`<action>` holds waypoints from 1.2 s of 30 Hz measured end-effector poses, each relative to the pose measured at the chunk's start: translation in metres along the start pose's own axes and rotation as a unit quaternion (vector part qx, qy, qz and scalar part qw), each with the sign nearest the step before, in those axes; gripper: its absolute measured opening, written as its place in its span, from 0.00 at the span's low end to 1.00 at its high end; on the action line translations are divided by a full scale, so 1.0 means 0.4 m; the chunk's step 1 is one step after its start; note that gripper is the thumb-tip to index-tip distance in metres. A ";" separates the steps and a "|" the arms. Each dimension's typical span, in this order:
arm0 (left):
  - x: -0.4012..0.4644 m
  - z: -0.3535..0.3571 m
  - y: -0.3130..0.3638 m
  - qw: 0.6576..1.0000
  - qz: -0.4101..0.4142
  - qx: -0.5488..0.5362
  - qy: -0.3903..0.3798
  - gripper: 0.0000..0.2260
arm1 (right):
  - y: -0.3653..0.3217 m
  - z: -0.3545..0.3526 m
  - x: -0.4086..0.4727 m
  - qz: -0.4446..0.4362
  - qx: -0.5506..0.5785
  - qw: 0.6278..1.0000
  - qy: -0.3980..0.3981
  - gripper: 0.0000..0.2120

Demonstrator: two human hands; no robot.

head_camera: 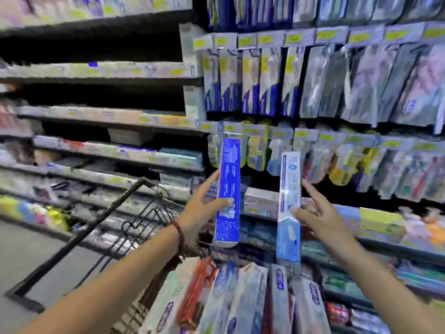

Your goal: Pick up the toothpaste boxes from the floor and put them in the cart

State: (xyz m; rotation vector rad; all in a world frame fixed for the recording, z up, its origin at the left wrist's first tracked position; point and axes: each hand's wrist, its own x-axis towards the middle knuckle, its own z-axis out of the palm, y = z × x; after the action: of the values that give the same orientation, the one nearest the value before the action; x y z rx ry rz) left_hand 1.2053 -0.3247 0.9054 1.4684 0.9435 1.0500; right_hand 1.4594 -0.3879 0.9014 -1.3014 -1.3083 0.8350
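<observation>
My left hand (204,210) holds a dark blue toothpaste box (228,189) upright, thumb across its front and fingers behind it. My right hand (313,213) holds a light blue and white toothpaste box (289,206) upright in the same way, thumb on the front and fingers spread behind. Both boxes hang in the air above the black wire cart (134,213), whose basket lies below and to the left. Several toothpaste boxes (228,297) lie packed together in the cart under my hands. The floor shows only at the lower left, with no boxes on it.
Store shelves (108,116) with boxed goods run along the left and centre. Hanging toothbrush packs (313,80) fill the racks at the upper right. More boxed products (380,220) sit on the shelf at the right. Grey floor (29,249) lies left of the cart.
</observation>
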 end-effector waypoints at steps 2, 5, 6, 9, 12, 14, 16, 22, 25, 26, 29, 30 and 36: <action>0.003 -0.049 -0.061 0.999 -0.033 0.013 0.007 0.31 | 0.062 0.053 0.009 0.027 -0.012 1.000 0.006 0.30; 0.007 -0.084 -0.160 0.998 -0.061 0.000 0.023 0.33 | 0.152 0.095 0.003 0.080 -0.021 0.997 -0.012 0.34; 0.010 -0.087 -0.189 0.997 -0.069 0.002 0.022 0.32 | 0.185 0.098 -0.002 0.098 -0.029 0.995 -0.015 0.34; 0.016 -0.085 -0.296 0.993 -0.119 0.014 0.005 0.34 | 0.279 0.109 -0.020 0.154 -0.064 0.985 -0.044 0.33; 0.009 -0.068 -0.380 0.988 -0.154 0.029 -0.005 0.37 | 0.364 0.131 -0.026 0.199 -0.084 0.974 -0.061 0.34; 0.004 -0.057 -0.460 0.979 -0.198 0.039 -0.010 0.41 | 0.415 0.148 -0.034 0.237 -0.102 0.963 -0.073 0.35; -0.006 -0.047 -0.544 0.967 -0.238 0.082 -0.028 0.43 | 0.460 0.161 -0.046 0.269 -0.105 0.954 -0.081 0.36; -0.061 0.000 -0.585 0.939 -0.272 0.197 -0.079 0.35 | 0.538 0.177 -0.099 0.321 -0.206 0.918 -0.108 0.37; -0.070 0.006 -0.618 0.927 -0.291 0.222 -0.078 0.34 | 0.546 0.196 -0.113 0.314 -0.224 0.915 -0.114 0.36; -0.072 0.007 -0.616 0.922 -0.293 0.239 -0.078 0.35 | 0.547 0.202 -0.111 0.312 -0.226 0.916 -0.113 0.36; -0.079 0.004 -0.612 0.899 -0.291 0.311 -0.104 0.36 | 0.551 0.217 -0.106 0.289 -0.265 0.910 -0.135 0.37; -0.082 0.001 -0.607 0.888 -0.288 0.340 -0.116 0.36 | 0.552 0.224 -0.107 0.286 -0.281 0.904 -0.150 0.38; -0.081 -0.015 -0.591 0.849 -0.279 0.423 -0.147 0.33 | 0.556 0.238 -0.120 0.269 -0.367 0.876 -0.160 0.36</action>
State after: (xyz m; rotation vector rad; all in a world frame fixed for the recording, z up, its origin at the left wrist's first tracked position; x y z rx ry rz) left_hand 1.1842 -0.3209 0.6677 1.7936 1.5800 -0.0792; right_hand 1.4108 -0.3799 0.6596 -2.2803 -1.6335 1.0008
